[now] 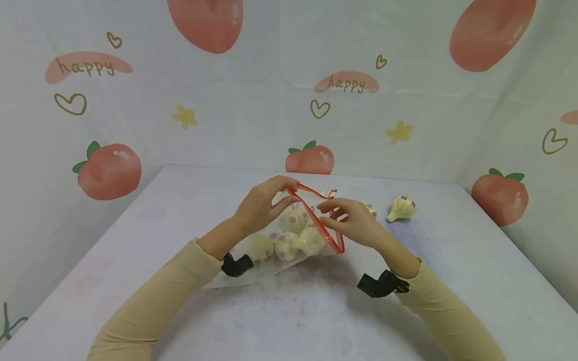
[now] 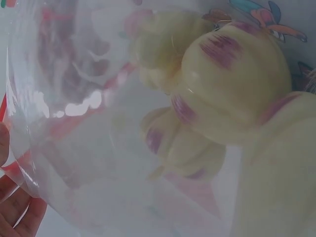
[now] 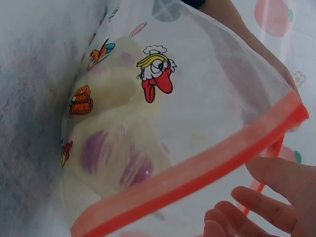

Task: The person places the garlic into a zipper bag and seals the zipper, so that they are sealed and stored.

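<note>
A clear plastic zip bag (image 1: 266, 269) with a red-edged mouth lies on the table, holding several garlic bulbs (image 2: 237, 84) with purple patches. My left hand (image 1: 262, 205) pinches the far corner of the bag's mouth between thumb and fingers. The red rim (image 3: 192, 180) stands apart, so the mouth gapes to the right. At that gap is my right hand (image 1: 354, 220), its fingers loosely bent with nothing between them; in the right wrist view its thumb (image 3: 279, 175) overlaps the rim. Cartoon prints (image 3: 157, 74) mark the bag's side.
One garlic bulb (image 1: 401, 208) lies on the table to the right of the bag. Another bulb (image 1: 371, 209) shows partly behind my right hand. The white table (image 1: 298, 321) meets a fruit-printed backdrop (image 1: 253, 125) at the back and sides.
</note>
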`<state>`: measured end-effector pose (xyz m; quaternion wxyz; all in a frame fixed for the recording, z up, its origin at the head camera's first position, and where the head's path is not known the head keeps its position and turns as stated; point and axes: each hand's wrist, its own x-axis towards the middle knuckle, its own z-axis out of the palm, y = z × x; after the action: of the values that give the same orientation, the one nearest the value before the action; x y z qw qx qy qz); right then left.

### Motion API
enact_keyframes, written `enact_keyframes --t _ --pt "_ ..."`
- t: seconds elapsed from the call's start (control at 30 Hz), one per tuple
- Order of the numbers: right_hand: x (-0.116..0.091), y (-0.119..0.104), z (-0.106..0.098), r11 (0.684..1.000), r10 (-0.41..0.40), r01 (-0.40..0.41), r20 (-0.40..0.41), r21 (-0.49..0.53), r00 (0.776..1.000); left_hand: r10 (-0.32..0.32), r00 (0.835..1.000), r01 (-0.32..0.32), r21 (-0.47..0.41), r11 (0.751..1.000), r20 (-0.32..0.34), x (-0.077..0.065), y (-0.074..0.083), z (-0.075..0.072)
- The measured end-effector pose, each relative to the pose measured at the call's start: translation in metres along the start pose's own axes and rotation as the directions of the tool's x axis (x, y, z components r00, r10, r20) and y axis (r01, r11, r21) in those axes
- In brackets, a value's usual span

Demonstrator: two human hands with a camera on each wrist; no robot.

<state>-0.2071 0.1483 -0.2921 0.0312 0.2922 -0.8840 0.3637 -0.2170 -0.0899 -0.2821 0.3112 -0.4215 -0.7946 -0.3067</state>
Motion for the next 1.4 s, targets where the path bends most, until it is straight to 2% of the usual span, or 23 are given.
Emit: enact_keyframes --t 0.3,0.53,0.8,1.1,1.4 --pt "-0.008 0.004 -0.010 0.999 0.027 -0.025 -0.038 0.043 0.999 -0.004 1.000 0.004 0.023 1.000 -0.003 -0.001 0.000 0.000" --pt "-0.013 0.013 -0.018 0.999 0.032 -0.030 -0.080 0.026 0.996 0.007 1.000 -0.006 0.032 0.999 -0.009 -0.002 -0.001 0.000" --pt "-0.020 0.026 -0.030 0.992 0.126 -0.123 -0.109 0.032 0.986 -0.012 1.000 0.012 0.029 1.000 0.001 -0.003 0.000 0.000" --pt "-0.024 0.049 -0.039 0.978 0.194 -0.204 -0.165 -0.045 0.967 -0.013 1.000 0.013 0.032 0.999 0.004 -0.003 -0.001 0.000" --pt "-0.025 0.068 -0.042 0.969 0.233 -0.245 -0.199 -0.036 0.952 -0.016 1.000 0.016 0.027 1.000 0.004 -0.004 -0.001 0.000"
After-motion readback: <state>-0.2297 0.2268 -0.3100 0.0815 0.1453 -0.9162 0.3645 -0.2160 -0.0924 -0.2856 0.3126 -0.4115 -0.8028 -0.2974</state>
